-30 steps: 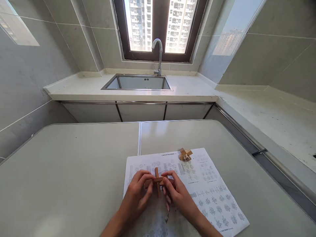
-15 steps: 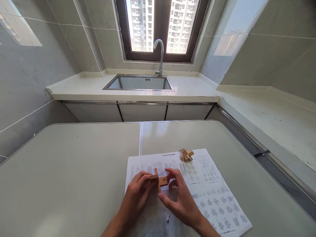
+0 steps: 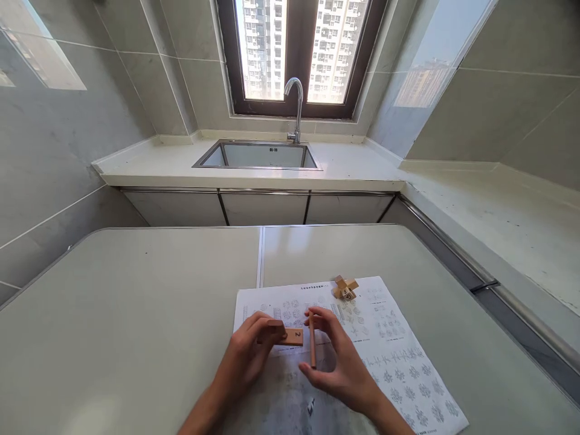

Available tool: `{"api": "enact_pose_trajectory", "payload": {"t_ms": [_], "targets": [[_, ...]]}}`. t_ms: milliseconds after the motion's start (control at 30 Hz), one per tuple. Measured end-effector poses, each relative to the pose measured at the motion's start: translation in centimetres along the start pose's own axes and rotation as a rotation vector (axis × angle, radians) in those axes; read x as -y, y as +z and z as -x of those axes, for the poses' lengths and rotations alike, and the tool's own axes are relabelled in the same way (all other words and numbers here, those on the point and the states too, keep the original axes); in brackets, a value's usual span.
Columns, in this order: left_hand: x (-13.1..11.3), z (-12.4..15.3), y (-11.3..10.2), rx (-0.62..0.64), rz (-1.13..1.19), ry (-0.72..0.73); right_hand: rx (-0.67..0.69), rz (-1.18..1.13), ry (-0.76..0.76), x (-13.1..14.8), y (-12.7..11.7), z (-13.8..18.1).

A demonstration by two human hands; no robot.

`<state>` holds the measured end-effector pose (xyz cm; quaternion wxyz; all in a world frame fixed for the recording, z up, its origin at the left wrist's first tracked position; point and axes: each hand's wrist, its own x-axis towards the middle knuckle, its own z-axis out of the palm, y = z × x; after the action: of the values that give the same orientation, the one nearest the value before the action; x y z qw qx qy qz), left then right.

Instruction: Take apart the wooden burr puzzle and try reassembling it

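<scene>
My left hand (image 3: 247, 353) pinches a flat wooden puzzle piece (image 3: 292, 336) marked with the number 2, held level above a printed instruction sheet (image 3: 389, 350). My right hand (image 3: 339, 362) grips a thin wooden stick (image 3: 312, 339) upright between thumb and fingers, just right of the numbered piece and apart from it. At the sheet's far edge, beyond both hands, rests a small assembled wooden cross puzzle (image 3: 345, 288).
The sheet lies on a pale grey table (image 3: 136, 314) with a seam down its middle. Beyond the table are a counter with a steel sink (image 3: 258, 156) and a tap (image 3: 296, 106) under a window. A second counter (image 3: 498, 205) runs along the right.
The joined wooden pieces have come apart: my right hand has pulled the upright stick out to the right, while my left hand keeps the numbered piece. The view has shifted slightly.
</scene>
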<state>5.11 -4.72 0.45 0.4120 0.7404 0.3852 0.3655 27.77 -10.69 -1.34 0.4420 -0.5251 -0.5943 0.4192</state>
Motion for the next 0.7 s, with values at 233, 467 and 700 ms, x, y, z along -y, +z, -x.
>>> {"api": "enact_pose_trajectory", "payload": {"t_ms": [233, 467, 700], "targets": [[-0.7, -0.5, -1.3, -0.204, 0.245, -0.454, -0.087, 0.328, -0.136, -1.6, 0.4, -0.1], [-1.5, -0.4, -0.2, -0.107, 0.386, -0.561, -0.013, 0.502, -0.316, -2.4, 2.1, 0.1], [-2.1, -0.1, 0.4, -0.007, 0.501, -0.454, 0.037, 0.515, -0.313, -2.3, 2.1, -0.1]]}}
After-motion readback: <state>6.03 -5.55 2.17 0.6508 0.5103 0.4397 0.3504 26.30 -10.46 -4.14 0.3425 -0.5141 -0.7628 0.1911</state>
